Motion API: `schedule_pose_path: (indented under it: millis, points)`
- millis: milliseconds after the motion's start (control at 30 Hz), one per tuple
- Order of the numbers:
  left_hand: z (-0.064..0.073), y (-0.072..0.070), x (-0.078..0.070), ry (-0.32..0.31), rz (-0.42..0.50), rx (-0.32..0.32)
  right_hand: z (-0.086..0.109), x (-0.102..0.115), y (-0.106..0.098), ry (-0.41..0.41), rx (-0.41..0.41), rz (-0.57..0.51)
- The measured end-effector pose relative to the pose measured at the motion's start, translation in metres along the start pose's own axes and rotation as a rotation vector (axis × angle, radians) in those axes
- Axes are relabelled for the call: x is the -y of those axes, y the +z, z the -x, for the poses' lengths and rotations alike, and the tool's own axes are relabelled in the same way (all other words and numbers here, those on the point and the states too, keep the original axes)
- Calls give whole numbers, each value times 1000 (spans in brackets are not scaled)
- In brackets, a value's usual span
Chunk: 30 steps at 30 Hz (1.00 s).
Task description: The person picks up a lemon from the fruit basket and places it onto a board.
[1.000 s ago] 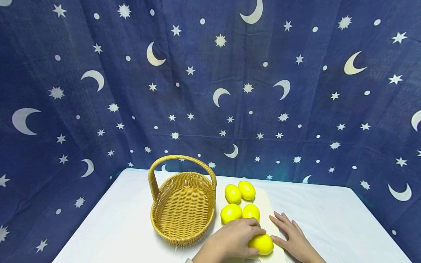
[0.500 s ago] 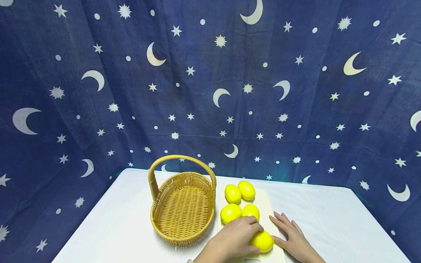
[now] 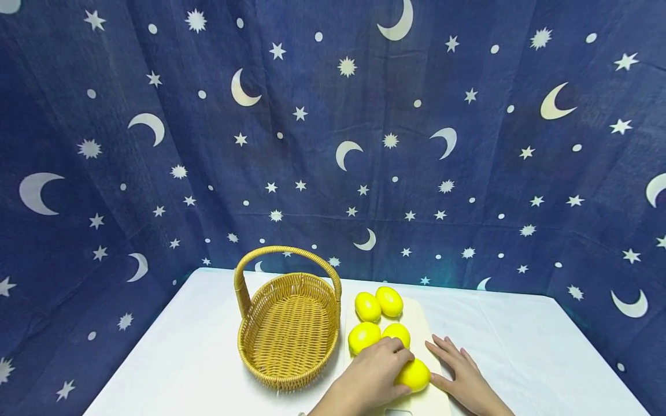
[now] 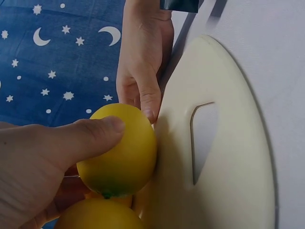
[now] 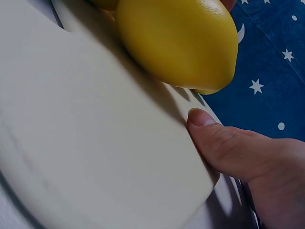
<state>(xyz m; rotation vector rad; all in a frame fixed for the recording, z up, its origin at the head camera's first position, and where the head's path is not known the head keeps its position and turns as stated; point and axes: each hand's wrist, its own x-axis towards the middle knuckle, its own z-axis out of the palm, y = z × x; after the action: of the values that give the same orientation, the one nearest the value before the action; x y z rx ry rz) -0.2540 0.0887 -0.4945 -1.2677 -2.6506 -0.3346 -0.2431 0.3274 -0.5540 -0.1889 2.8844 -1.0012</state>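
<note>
My left hand (image 3: 376,370) grips a yellow lemon (image 3: 414,375) over the near part of a cream cutting board (image 3: 429,398). Its thumb lies across the lemon's side in the left wrist view, where the lemon's green end points toward another lemon (image 4: 97,214). My right hand (image 3: 463,372) lies at the board's right edge with its fingers stretched out. In the right wrist view the right thumb (image 5: 228,145) touches the board's edge, just apart from the held lemon (image 5: 178,43). The left fingers are partly hidden behind the lemon.
Several more lemons (image 3: 367,307) sit in two rows on the far part of the board. Left of it stands a woven basket (image 3: 289,381) with a tall arched handle, on a white tablecloth (image 3: 198,346). A blue star-and-moon curtain (image 3: 312,144) hangs behind.
My left hand has slid the gripped lemon a little away from me, toward the lemons at the back. My right hand has stayed at the board's edge.
</note>
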Motion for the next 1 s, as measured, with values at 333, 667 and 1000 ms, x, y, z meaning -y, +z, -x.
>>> schedule_pose_path:
  millis: [333,667,1000]
  points:
    - [1,3,-1,-6,-29,-60,0,-2,1,-1,-11,8]
    - [1,4,0,-9,-35,-76,-2,-3,2,-10,-15,2]
    - [0,1,-1,7,-38,-79,-3,-2,1,24,1,-2]
